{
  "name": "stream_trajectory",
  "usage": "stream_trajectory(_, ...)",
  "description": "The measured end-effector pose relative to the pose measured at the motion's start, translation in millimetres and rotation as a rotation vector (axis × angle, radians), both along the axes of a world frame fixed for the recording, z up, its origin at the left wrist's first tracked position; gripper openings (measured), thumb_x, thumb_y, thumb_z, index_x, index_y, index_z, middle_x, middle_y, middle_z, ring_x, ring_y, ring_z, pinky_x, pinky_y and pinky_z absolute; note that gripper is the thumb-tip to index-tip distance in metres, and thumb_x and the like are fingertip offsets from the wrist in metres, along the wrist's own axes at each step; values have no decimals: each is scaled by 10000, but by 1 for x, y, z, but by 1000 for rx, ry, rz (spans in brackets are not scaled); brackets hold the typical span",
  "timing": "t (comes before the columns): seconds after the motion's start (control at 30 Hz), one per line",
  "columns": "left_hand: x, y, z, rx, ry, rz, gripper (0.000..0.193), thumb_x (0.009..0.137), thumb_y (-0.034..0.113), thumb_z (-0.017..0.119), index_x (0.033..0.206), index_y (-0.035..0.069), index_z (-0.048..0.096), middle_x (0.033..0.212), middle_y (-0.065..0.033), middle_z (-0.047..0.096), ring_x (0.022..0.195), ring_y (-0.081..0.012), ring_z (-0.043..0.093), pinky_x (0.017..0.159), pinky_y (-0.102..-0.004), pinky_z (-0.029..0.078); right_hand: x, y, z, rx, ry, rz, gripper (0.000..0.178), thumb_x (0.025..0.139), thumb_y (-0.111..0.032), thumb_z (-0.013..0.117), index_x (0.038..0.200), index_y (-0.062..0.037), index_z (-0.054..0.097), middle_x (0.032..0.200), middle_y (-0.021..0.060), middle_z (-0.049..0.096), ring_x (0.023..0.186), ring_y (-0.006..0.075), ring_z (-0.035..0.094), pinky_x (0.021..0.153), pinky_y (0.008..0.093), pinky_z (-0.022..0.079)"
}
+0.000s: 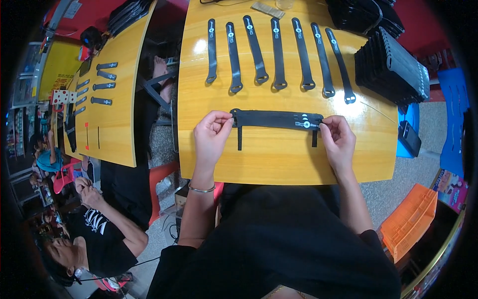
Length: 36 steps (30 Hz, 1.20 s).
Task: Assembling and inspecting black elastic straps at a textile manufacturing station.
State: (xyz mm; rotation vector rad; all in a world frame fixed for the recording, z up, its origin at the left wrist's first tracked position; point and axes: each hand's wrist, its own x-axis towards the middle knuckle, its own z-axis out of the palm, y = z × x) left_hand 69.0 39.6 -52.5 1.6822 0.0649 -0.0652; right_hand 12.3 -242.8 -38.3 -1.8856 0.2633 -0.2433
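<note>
Both hands pinch one black strap (276, 119) stretched flat between them on the table (279, 159): left hand (211, 134) grips its left end, right hand (338, 137) its right end, below a row of similar straps (279, 55).

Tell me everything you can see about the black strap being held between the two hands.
The black strap is a long, flat band, apparently fabric or soft rubber, stretched level across the wooden table. A small round white mark sits near its right end, and two thin black tabs hang down, one near each end. The left hand pinches its left end, the right hand its right. It lies below a row of similar straps.
</note>
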Motion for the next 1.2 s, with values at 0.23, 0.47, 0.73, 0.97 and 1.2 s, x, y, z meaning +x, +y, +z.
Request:
stream_trajectory(0.23, 0, 0, 2, 33, 6, -2, 79, 825, -75, 623, 890, -31, 622, 721, 17, 594, 557, 25, 457, 477, -129, 321, 0, 0, -1, -52, 12, 0, 84, 831, -16, 649, 894, -11, 594, 740, -12, 574, 606, 26, 496, 538, 164, 417)
stream_trajectory(0.47, 0, -1, 2, 54, 3, 1, 79, 823, -77, 622, 890, -36, 622, 729, 6, 600, 553, 24, 458, 473, -132, 319, 0, 1, -1, -75, 0, -4, 85, 825, -18, 655, 889, -9, 599, 735, -9, 570, 600, 28, 498, 532, 168, 417)
stream_trajectory(0.73, 1, 0, 2, 82, -7, -2, 74, 821, -71, 626, 886, -35, 621, 724, 7, 601, 534, 25, 446, 455, -138, 297, 3, 1, -1, -106, -12, -23, 125, 809, -21, 677, 855, -20, 560, 693, -15, 549, 573, 25, 489, 513, 171, 410)
stream_trajectory(0.97, 0, 0, -1, 85, -6, -1, 74, 821, -73, 624, 884, -36, 620, 715, 12, 595, 519, 28, 427, 448, -141, 286, 2, 1, -2, -147, -8, -32, 175, 797, -18, 687, 801, -36, 513, 637, -18, 515, 541, 24, 483, 488, 176, 401)
stream_trajectory(1.2, -1, -1, 1, 64, -9, -5, 76, 821, -75, 623, 886, -36, 621, 721, 9, 602, 523, 28, 431, 451, -138, 293, 2, 3, 1, -202, -3, -19, 176, 793, -19, 687, 796, -27, 511, 662, 4, 519, 544, 40, 503, 490, 186, 413)
